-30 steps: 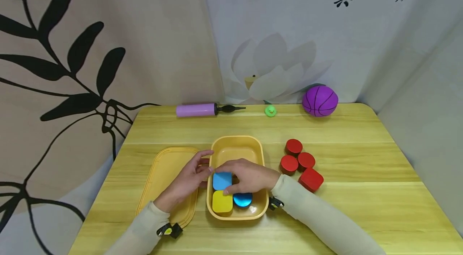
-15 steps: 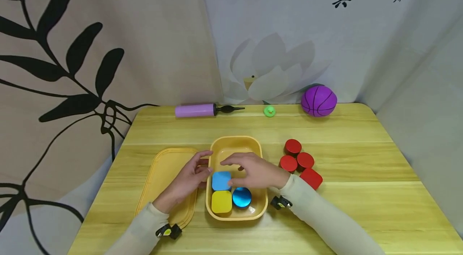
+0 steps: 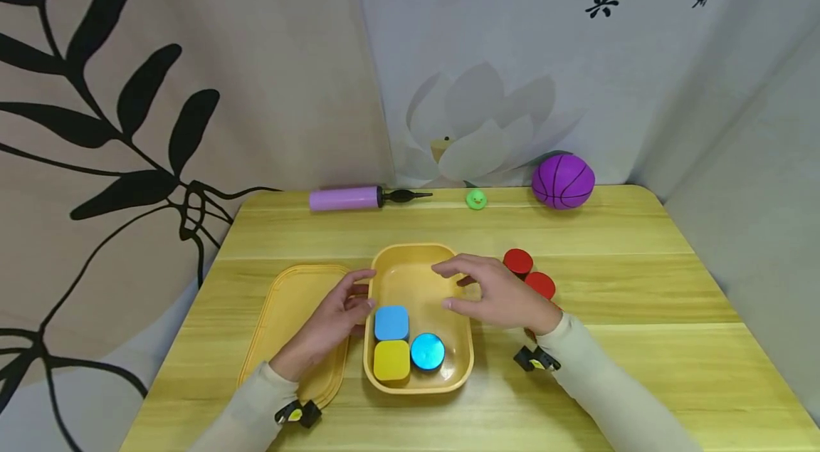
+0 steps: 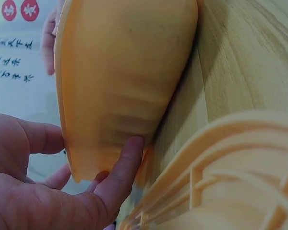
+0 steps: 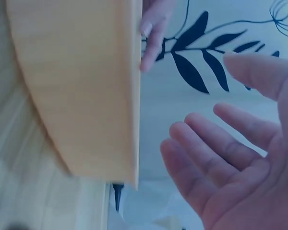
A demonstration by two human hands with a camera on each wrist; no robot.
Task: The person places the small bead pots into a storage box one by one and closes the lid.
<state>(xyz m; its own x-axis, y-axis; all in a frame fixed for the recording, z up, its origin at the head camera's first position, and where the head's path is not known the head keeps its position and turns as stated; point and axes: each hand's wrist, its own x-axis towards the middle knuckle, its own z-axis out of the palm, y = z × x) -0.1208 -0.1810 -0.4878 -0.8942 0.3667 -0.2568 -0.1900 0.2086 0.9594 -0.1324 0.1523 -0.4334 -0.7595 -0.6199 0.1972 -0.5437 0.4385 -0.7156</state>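
Note:
My left hand [image 3: 333, 320] rests against the left side of a yellow-orange plastic box [image 3: 423, 389]. In the left wrist view, fingertips of that hand [image 4: 48, 201] touch the box's outer wall and rim. Inside the box lie a blue rounded-square block [image 3: 391, 322], a yellow rounded-square block [image 3: 391, 361] and a shiny blue round block [image 3: 427, 351]. Over the box's right rim hovers my right hand [image 3: 506, 295], fingers spread and holding nothing, also plain in the right wrist view. Red round blocks [image 3: 517, 261] stand just beyond it, some of the red pieces hidden behind the hand.
Left of the box lies a matching yellow lid [image 3: 301, 288], partly under my left forearm. Along the table's back edge are a purple hand pump [image 3: 346, 198], a small green toy [image 3: 476, 198] and a purple ball [image 3: 563, 181]. Printed curtains hang behind the wooden table [image 3: 653, 352].
My right hand has drawn back from the blue square block and moved right, across the box toward the red blocks, coming to cover some of them. The left hand stays at the box.

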